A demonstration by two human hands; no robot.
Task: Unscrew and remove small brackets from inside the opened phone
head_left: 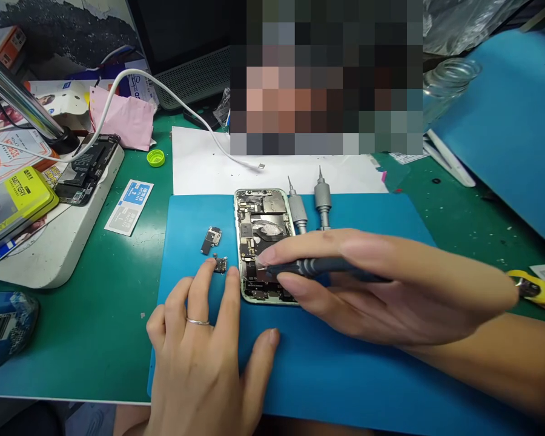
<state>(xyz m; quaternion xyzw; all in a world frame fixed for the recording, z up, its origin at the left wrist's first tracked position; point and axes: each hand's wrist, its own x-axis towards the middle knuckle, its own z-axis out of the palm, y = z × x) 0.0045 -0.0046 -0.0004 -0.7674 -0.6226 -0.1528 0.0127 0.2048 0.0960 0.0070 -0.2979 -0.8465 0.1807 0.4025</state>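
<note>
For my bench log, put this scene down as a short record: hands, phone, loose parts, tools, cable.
Left hand: fingers spread over the blue mat, fingertips beside a small circuit piece; contact unclear
Right hand: grip closed on a dark-handled tool, tip at the phone
Phone: on the mat, insides exposed
Other loose part: metal-and-black piece, left of the phone
Screwdrivers: two, gray, right of the phone
Cable: white, plug over white paper

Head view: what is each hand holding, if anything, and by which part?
The right hand holds a dark slim tool near its tip end, over the opened phone. The left hand, spread open, holds nothing visible.
</note>
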